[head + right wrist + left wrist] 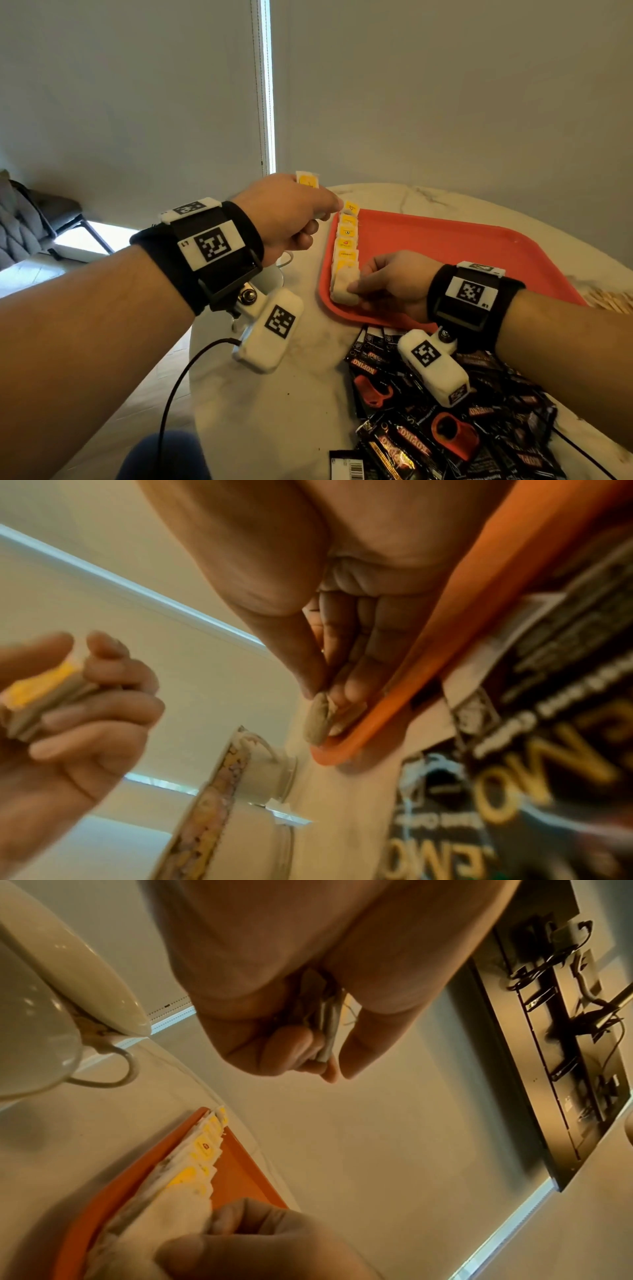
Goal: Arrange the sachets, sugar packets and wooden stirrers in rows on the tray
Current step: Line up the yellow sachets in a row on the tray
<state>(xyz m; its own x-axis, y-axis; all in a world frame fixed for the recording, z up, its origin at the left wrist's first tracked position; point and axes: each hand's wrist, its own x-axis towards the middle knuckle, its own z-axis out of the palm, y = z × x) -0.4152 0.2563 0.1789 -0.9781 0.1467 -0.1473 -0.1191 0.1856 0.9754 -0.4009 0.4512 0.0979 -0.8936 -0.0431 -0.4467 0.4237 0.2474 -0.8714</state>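
Taking the red tray (pixel 445 240) as our landmark, we start well off its left side, where a grey chair (pixel 30 219) stands on the floor beside the tabletop (pixel 291 411). Nearer the tray, still left of it, we see a white cup (pixel 41 1042) on the tabletop, just under the left hand (pixel 291 212). That left hand hovers above the tray's far left corner, its fingers curled round a small stack of sugar packets (pixel 307 179), with a yellow-faced one sticking up past the knuckles; the right wrist view shows the same stack (pixel 37 704) clamped between thumb and fingers. Inside the tray, along its left rim, a row of sugar packets (pixel 346 240) runs from the far corner to the near corner, overlapping one another, yellow panels upward. At the near end of that row the right hand (pixel 394 281) pinches the last packet (pixel 344 291) between thumb and forefinger, with the other fingers curled; the packet touches the tray floor close to the near left corner. The rest of the tray floor to the right of the row is bare red. Just in front of the tray's near rim, a loose heap of black coffee sachets (pixel 445 428) lies on the tabletop, overlapping one another. Off the tray's right edge we make out wooden stirrers (pixel 613 301) lying in a bundle on the tabletop.
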